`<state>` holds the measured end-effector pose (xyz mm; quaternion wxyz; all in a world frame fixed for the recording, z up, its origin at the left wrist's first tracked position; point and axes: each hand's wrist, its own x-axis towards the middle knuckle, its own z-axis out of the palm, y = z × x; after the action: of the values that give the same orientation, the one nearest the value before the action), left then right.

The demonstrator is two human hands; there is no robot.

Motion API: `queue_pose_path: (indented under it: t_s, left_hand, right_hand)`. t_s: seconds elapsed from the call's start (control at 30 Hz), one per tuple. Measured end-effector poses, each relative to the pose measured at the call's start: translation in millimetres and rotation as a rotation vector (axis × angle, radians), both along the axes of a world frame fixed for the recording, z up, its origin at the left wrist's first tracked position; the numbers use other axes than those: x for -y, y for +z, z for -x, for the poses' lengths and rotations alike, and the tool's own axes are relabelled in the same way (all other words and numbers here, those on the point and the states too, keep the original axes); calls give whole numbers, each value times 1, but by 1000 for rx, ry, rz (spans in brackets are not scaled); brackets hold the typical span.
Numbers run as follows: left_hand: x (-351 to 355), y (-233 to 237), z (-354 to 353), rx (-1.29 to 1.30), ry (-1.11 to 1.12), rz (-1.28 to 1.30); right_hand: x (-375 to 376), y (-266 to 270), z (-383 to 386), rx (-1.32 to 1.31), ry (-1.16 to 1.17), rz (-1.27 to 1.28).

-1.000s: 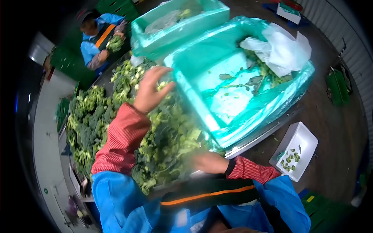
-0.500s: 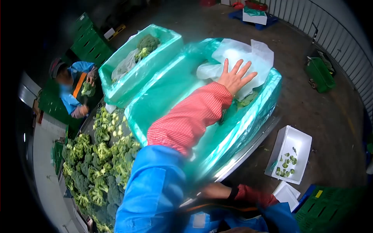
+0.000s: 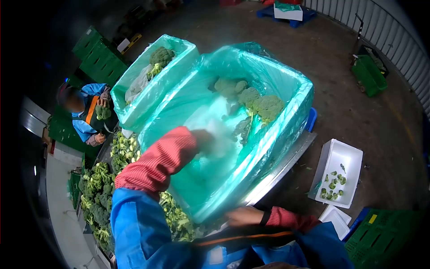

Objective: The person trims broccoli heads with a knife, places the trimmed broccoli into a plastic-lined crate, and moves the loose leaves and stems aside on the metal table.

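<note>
My left hand (image 3: 205, 141) is blurred inside a foam box (image 3: 292, 77) lined with thin green plastic. A whitish translucent sheet (image 3: 212, 123) bunches at its fingers and has travelled with the hand, which looks closed on it. Several broccoli heads (image 3: 268, 108) lie along the far right of the box, stalks and leaves pointing inward. My right hand (image 3: 245, 216) rests by the box's near corner, low in the view. Its fingers look bent, and what they hold, if anything, is hidden.
A second lined box (image 3: 130, 114) holding broccoli stands to the left. Loose broccoli (image 3: 96, 197) is piled below it. A co-worker (image 3: 92, 112) holds a broccoli head there. On the floor at right are a white foam box (image 3: 346, 157) with leaf scraps and a green crate (image 3: 385, 235).
My left hand has moved back toward me from the far right of the box, the whitish sheet moving with it. Broccoli heads beneath are now exposed. My right hand stays by the near corner.
</note>
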<state>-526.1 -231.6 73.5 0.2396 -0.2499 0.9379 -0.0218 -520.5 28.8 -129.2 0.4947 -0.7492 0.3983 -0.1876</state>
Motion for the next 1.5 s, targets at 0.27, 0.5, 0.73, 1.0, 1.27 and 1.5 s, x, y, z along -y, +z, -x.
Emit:
queue_pose_path:
  t_s: [0.27,0.5,0.73,1.0,1.27,1.5]
  left_hand:
    - [45,-44,28,-515,-265,-175]
    - [19,-117,150,-230,-487,97]
    - [18,-85,120,-349,-295,-134]
    - [64,7,-79,-1047,372,-567]
    - [-59,51,-335,-1511,1148,-873]
    - [-160,-29,-445,-1473,1546,-500]
  right_hand:
    - [12,-8,0,5,119,25]
    - [-11,-41,5,49,-15,275]
    - [-15,3,2,-132,15,-56]
    - [-20,32,-40,3,120,16]
    - [-6,90,-114,285,-134,43]
    - [38,105,-171,176,-481,347]
